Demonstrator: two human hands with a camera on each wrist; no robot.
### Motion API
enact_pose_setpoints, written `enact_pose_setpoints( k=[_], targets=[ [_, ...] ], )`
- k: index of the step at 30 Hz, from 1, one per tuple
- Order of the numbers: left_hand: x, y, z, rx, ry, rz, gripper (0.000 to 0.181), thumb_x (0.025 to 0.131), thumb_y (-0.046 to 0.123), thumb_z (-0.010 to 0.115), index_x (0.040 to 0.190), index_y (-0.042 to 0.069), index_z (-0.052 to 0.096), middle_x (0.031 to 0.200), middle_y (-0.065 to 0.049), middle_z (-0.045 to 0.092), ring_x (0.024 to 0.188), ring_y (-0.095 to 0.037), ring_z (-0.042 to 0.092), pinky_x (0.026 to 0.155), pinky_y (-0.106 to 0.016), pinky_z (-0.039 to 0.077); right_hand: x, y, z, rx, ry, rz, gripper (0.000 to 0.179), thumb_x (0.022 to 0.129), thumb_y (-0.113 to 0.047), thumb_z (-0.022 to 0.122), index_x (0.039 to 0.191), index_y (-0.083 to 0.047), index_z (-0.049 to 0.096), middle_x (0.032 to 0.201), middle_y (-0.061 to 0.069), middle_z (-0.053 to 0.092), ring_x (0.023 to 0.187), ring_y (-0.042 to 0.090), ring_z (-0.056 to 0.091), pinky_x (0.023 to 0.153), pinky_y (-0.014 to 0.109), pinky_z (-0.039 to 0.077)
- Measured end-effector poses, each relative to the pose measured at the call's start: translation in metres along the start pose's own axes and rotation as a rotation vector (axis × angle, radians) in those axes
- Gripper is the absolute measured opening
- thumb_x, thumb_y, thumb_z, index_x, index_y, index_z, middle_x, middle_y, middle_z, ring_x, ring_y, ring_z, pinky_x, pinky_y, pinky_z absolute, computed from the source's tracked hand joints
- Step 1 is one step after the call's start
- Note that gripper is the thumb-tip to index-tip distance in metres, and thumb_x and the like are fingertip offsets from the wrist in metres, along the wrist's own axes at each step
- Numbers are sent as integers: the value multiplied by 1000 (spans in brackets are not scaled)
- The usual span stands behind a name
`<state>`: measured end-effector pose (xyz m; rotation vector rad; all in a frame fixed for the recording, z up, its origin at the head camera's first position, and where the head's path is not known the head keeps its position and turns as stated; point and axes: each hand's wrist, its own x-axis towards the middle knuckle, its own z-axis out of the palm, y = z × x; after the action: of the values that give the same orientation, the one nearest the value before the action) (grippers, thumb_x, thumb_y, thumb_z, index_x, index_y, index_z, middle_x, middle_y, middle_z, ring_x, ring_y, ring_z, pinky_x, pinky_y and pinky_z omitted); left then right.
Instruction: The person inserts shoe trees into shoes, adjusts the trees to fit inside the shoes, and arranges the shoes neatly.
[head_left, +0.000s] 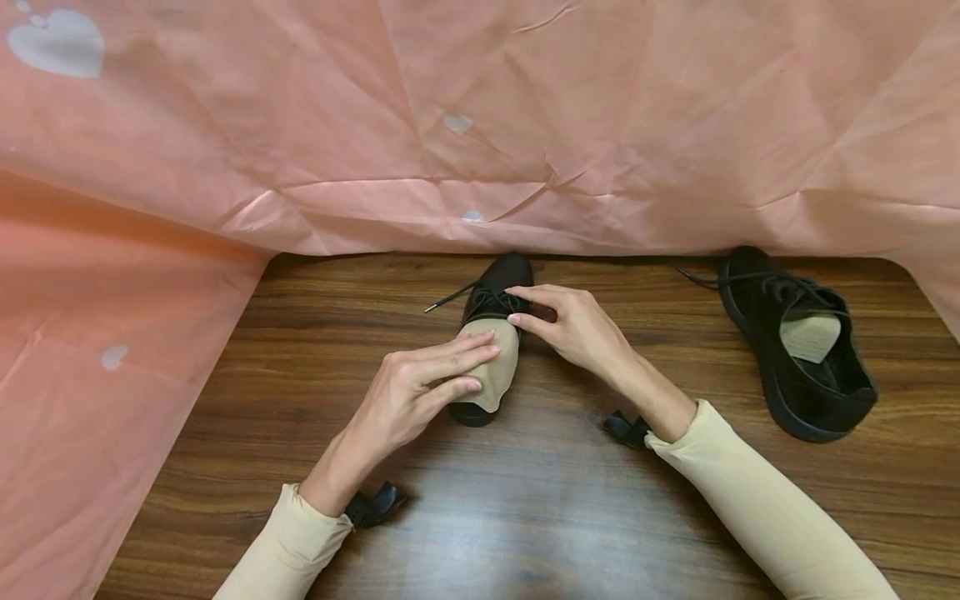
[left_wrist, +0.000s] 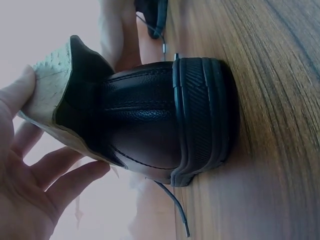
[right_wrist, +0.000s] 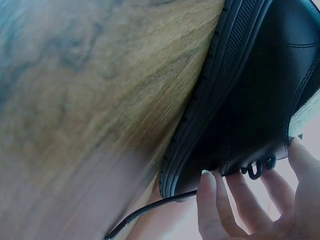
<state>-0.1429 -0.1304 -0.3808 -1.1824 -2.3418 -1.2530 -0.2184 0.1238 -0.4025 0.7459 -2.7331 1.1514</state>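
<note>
A black lace-up shoe [head_left: 510, 271] stands on the wooden table, toe pointing away. From its opening a curved beige piece like an insole [head_left: 504, 354] sticks up and back over the heel. My left hand [head_left: 416, 383] holds this piece across its width; the left wrist view shows the thumb [left_wrist: 22, 85] at one edge and fingers [left_wrist: 77, 177] along the other. At the lacing, my right hand [head_left: 573, 325] grips the shoe's upper. Its thumb [right_wrist: 300, 155] lies by the collar and its fingers [right_wrist: 245, 200] by the laces [right_wrist: 257, 169]. The far end of the beige piece is hidden inside the shoe.
A second black shoe [head_left: 810, 417] stands at the right, laces loose, with a beige piece [head_left: 810, 336] showing in its opening. A pink cloth [head_left: 570, 125] with white hearts hangs along the back and left of the table [head_left: 525, 517].
</note>
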Motion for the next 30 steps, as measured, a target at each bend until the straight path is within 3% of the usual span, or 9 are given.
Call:
enact_pose_setpoints(
  k=[5, 10, 14, 23, 30],
  targets=[
    [1, -1, -1, 28, -12, 5, 38, 92, 18, 70, 131, 16, 68, 139, -1, 59, 128, -22, 55, 106, -33, 44, 0, 1, 0, 2, 8, 1, 44, 93, -42, 68, 134, -24, 65, 129, 0, 66, 123, 18, 58, 102, 41, 46],
    [0, -1, -3, 85, -67, 3, 37, 102, 20, 59, 139, 19, 61, 143, 3, 55, 131, -25, 52, 109, -37, 41, -1, 1, 0, 4, 8, 0, 44, 93, -41, 68, 133, -23, 66, 129, 0, 66, 123, 18, 58, 102, 41, 46],
    [0, -2, -4, 81, -89, 15, 37, 103, 18, 55, 140, 17, 59, 144, 2, 54, 133, -27, 51, 111, -37, 39, -1, 2, 1, 4, 10, -3, 44, 93, -41, 68, 133, -23, 66, 129, 0, 66, 123, 18, 58, 102, 41, 46],
    [3, -11, -4, -24, 10, 29, 33, 94, 7, 68, 127, 10, 70, 134, -7, 62, 125, -20, 58, 103, -32, 47, -1, 4, 2, 9, 14, -11, 43, 93, -41, 68, 133, -24, 66, 129, -1, 66, 123, 18, 58, 102, 41, 46],
    [8, -17, -3, -24, 16, 24, 36, 92, 7, 69, 128, 10, 69, 132, -6, 64, 123, -17, 59, 101, -31, 48, 1, 4, 1, 10, 11, -11, 43, 93, -43, 68, 133, -25, 66, 129, -1, 66, 123, 18, 58, 102, 40, 46]
  ],
)
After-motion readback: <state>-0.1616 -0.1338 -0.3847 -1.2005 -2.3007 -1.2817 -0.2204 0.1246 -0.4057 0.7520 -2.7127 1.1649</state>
